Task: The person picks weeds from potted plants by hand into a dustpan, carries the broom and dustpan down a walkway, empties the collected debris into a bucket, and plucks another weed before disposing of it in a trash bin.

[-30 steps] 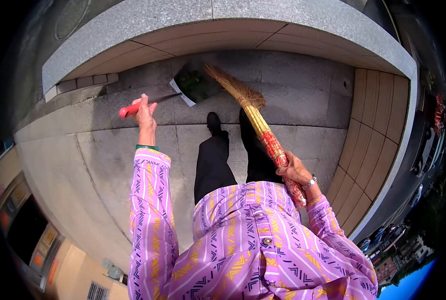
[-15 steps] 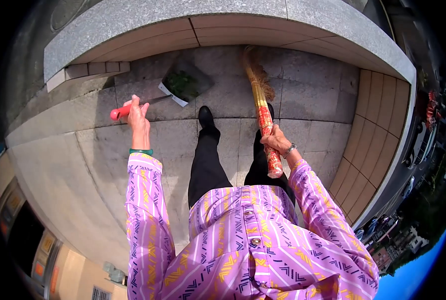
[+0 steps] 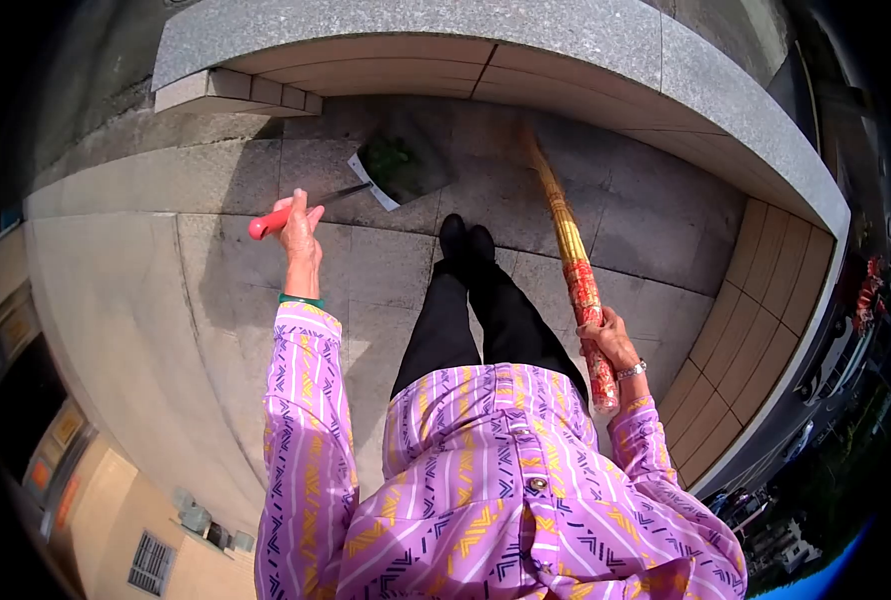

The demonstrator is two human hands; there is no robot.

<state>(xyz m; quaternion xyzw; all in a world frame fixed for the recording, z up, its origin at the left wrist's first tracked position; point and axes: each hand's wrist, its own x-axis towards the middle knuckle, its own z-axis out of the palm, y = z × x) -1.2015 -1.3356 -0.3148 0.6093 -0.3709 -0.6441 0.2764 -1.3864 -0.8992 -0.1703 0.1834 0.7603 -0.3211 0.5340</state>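
My left hand [image 3: 300,240] is closed round the red handle of a long-handled dustpan [image 3: 381,194]. Green leaves, or a green reflection, show in its dark pan [image 3: 390,158], which is close to the paving in front of my shoes. On the other side, my right hand [image 3: 614,342] grips a straw broom [image 3: 572,245] by its red patterned handle. The broom slants forward and left, and its bristle end is blurred near the ground by the low wall.
A low tiled wall [image 3: 386,72] with a grey stone top [image 3: 466,22] curves round the front and right. Grey paving slabs [image 3: 656,235] lie underfoot. A building [image 3: 116,500] stands at the lower left, and vehicles [image 3: 831,365] are beyond the wall at right.
My feet have come together. The broom has swung outward to the right in my right hand, its handle end now nearer my body. The whole view has shifted slightly.
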